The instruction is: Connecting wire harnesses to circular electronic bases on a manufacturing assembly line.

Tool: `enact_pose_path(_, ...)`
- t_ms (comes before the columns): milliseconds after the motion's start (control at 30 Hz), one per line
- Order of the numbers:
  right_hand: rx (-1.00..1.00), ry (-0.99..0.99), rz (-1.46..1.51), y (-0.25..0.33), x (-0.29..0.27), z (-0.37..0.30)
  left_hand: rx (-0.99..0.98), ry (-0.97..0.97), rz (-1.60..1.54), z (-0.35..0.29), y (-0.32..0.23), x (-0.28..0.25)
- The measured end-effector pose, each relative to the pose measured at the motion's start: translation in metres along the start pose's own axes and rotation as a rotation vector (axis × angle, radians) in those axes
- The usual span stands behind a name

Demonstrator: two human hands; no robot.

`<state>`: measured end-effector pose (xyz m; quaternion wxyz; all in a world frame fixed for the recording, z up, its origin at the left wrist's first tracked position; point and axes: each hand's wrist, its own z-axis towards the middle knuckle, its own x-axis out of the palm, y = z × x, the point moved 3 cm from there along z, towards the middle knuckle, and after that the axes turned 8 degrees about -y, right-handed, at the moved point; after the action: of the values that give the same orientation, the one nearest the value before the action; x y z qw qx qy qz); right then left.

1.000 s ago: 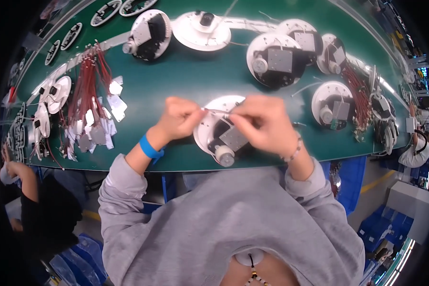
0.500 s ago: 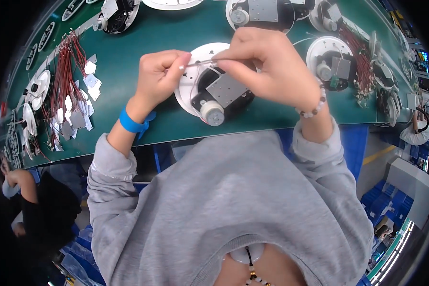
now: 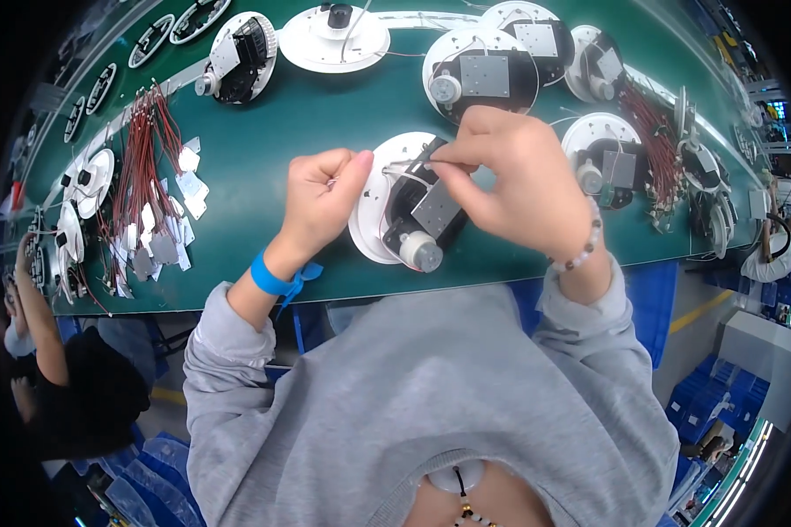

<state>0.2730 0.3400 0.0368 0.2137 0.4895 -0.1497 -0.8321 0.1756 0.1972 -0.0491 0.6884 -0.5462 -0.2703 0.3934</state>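
Below both hands lies a round white base (image 3: 369,224) carrying a black housing, a grey metal plate (image 3: 437,207) and a silver-white cylindrical motor (image 3: 422,253). My left hand (image 3: 323,198), with a blue band at its wrist, is closed above the disc's left side; a bit of thin pale wire shows at its curled fingers. My right hand (image 3: 523,171), wearing a beaded bracelet, pinches a thin wire over the top of the black housing. Pale wires (image 3: 404,171) run between the hands across the base. The exact spot under the right fingertips is too small to make out.
Bundled red wires (image 3: 138,145) with pale flat pieces lie at the left, more red wires (image 3: 655,140) at the right. Similar assemblies (image 3: 483,75) stand along the back and right. White rings (image 3: 152,40) sit far left. A person's arm (image 3: 39,299) shows at lower left.
The view has shifted, so table and hands appear lower. My fingertips are slightly farther apart, the right ones now over the black housing. The wire stretched between them is less visible.
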Motion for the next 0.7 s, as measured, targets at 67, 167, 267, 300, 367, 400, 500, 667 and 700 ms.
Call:
enact_pose_path(67,0.017,0.016,-0.057,0.004,0.002,-0.001,-0.005,-0.002,0.011,0.001,-0.001,-0.001)
enact_pose_path(167,0.014,0.069,-0.108,0.005,0.002,-0.001,-0.011,-0.001,0.034,0.001,-0.002,0.000)
enact_pose_path(267,0.021,0.088,-0.080,0.003,0.002,0.000,-0.008,0.003,0.052,0.004,0.001,0.000)
enact_pose_path(300,0.016,0.085,-0.081,0.003,0.002,0.001,-0.009,-0.004,0.057,0.004,0.001,0.001)
enact_pose_path(367,0.026,0.078,0.006,0.004,0.002,0.001,-0.014,-0.016,0.056,0.005,-0.003,0.002)
enact_pose_path(400,0.018,0.075,0.004,0.004,0.002,0.001,-0.011,-0.011,0.062,0.005,-0.004,0.002)
enact_pose_path(500,0.036,0.056,0.015,0.003,0.001,0.001,0.012,-0.007,0.073,0.004,-0.004,0.005)
enact_pose_path(667,0.054,0.017,-0.063,0.001,-0.004,-0.003,0.028,-0.009,0.078,0.004,-0.006,0.010)
enact_pose_path(700,0.059,-0.001,-0.059,0.001,-0.005,-0.004,0.031,-0.008,0.078,0.004,-0.006,0.010)
